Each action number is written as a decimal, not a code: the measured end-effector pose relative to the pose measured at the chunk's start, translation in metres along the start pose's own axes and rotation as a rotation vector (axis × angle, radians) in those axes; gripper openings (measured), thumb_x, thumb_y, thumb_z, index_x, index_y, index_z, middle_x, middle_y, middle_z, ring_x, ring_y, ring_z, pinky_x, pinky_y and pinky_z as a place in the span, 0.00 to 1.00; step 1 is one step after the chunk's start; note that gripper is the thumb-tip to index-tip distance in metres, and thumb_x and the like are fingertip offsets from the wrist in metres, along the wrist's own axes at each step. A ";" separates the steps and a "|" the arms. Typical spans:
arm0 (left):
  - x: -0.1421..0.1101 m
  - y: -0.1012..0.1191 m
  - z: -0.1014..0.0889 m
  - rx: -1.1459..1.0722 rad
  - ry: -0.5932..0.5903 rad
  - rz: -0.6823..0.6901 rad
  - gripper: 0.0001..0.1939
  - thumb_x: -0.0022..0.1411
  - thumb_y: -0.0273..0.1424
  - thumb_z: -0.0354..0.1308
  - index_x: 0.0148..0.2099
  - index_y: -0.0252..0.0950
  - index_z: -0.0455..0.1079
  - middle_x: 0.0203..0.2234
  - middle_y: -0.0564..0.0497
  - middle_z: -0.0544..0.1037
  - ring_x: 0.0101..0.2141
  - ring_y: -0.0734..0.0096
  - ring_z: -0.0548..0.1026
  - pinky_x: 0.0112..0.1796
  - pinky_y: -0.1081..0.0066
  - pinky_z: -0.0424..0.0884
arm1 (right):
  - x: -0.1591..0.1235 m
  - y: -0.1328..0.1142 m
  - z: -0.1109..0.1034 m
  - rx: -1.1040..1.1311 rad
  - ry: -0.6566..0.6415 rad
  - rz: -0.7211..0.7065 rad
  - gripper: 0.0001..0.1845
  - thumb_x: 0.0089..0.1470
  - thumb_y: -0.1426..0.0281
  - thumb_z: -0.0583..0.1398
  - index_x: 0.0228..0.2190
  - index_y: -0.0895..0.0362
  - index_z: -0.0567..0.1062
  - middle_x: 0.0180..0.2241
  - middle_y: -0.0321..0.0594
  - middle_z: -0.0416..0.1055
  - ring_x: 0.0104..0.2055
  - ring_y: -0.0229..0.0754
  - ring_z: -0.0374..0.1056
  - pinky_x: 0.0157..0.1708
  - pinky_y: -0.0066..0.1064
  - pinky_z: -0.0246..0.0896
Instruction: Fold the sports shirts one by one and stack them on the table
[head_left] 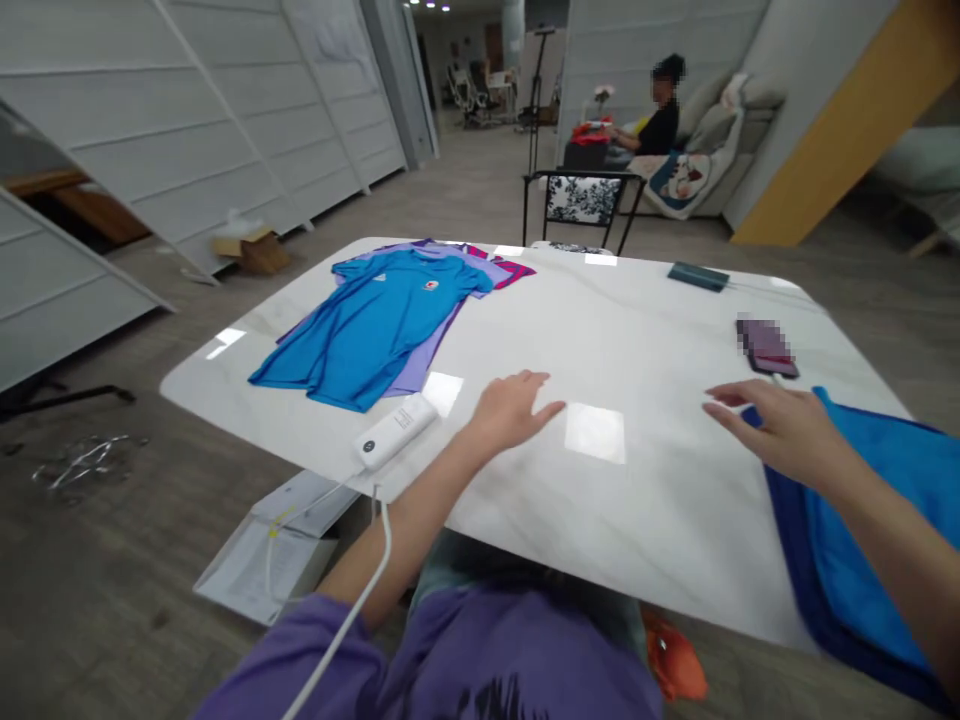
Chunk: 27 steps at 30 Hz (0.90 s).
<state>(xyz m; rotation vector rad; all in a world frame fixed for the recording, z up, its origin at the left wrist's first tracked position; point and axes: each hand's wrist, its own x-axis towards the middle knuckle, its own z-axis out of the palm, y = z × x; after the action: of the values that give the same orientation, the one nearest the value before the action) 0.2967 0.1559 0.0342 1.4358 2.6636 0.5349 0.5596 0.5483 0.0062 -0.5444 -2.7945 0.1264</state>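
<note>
At three o'clock, a phone [766, 345] is seen. Between two and three, a dark flat object [698, 277] is found. At one o'clock, a black-framed chair [583, 199] with a patterned back is shown; beyond it, a person [660, 130] in black is seated on a sofa [757, 125] partly covered by a printed blanket [684, 184]. A yellow pillar [847, 130] is seen at two, an open cardboard box [262, 252] at ten, an orange item [679, 662] at five.
</note>
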 end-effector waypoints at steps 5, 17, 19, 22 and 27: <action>-0.057 -0.152 -0.054 0.058 0.222 -0.431 0.22 0.84 0.41 0.53 0.68 0.33 0.74 0.61 0.36 0.83 0.61 0.48 0.81 0.61 0.53 0.75 | 0.131 -0.148 0.048 0.249 -0.338 -0.214 0.23 0.73 0.44 0.59 0.50 0.44 0.85 0.50 0.40 0.87 0.50 0.52 0.84 0.51 0.45 0.78; -0.106 -0.297 -0.024 0.198 0.256 -0.743 0.20 0.78 0.44 0.56 0.59 0.38 0.79 0.55 0.36 0.83 0.57 0.37 0.78 0.55 0.48 0.73 | 0.418 -0.348 0.220 0.346 -0.202 -0.109 0.22 0.77 0.58 0.59 0.62 0.52 0.84 0.65 0.50 0.78 0.64 0.53 0.75 0.71 0.48 0.68; -0.109 -0.298 -0.027 0.162 0.277 -0.704 0.16 0.80 0.43 0.53 0.54 0.40 0.78 0.50 0.40 0.85 0.52 0.41 0.80 0.53 0.51 0.72 | 0.450 -0.359 0.236 0.338 -0.161 -0.049 0.23 0.76 0.54 0.60 0.62 0.48 0.84 0.68 0.47 0.76 0.71 0.59 0.68 0.75 0.59 0.61; -0.109 -0.293 -0.032 0.032 0.392 -0.620 0.15 0.82 0.43 0.53 0.55 0.41 0.75 0.49 0.44 0.86 0.49 0.48 0.82 0.49 0.55 0.72 | 0.488 -0.367 0.258 0.352 -0.171 0.049 0.21 0.71 0.51 0.65 0.56 0.48 0.88 0.64 0.47 0.80 0.73 0.67 0.65 0.76 0.70 0.54; -0.094 -0.275 -0.045 -0.099 0.615 -0.432 0.12 0.83 0.42 0.57 0.56 0.41 0.75 0.48 0.46 0.84 0.49 0.55 0.83 0.50 0.60 0.74 | 0.523 -0.365 0.274 0.552 -0.012 0.126 0.14 0.65 0.62 0.65 0.47 0.56 0.85 0.59 0.52 0.82 0.67 0.61 0.71 0.76 0.60 0.61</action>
<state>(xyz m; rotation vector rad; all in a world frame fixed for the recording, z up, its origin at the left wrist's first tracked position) 0.1204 -0.0719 -0.0246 0.6963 3.1975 1.1876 -0.1147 0.4011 -0.0656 -0.5700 -2.5639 0.8933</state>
